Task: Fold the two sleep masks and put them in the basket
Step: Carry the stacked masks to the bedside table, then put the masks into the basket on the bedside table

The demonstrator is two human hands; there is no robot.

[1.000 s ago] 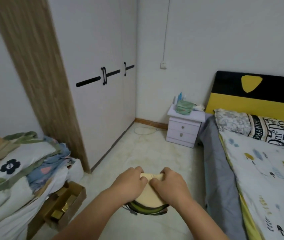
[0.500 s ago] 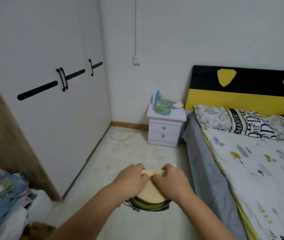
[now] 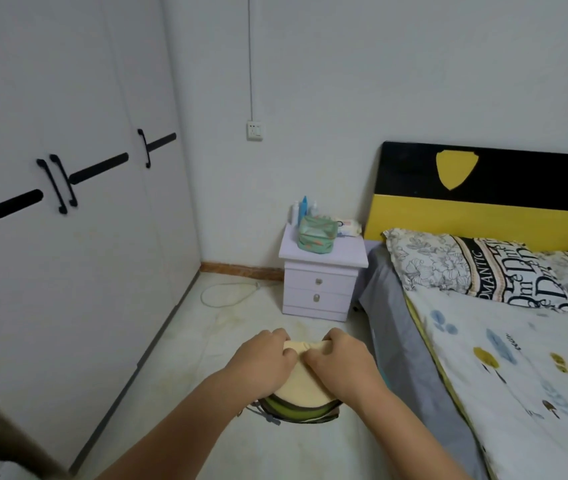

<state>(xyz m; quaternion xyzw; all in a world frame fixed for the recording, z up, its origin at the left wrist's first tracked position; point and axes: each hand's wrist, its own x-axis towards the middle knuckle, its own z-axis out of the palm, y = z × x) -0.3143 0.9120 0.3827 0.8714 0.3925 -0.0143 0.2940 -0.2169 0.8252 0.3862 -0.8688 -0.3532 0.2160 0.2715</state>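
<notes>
Both hands were clamped on the cream sleep mask [image 3: 301, 388] — left hand [image 3: 262, 363] and right hand [image 3: 339, 367] side by side, fingers curled over its far edge. A green-edged mask [image 3: 296, 410] lay beneath it — held above the floor [image 3: 206, 341] beside the bed [image 3: 518, 358].

Most of the sleep masks [image 3: 305, 388] beneath both hands
</notes>
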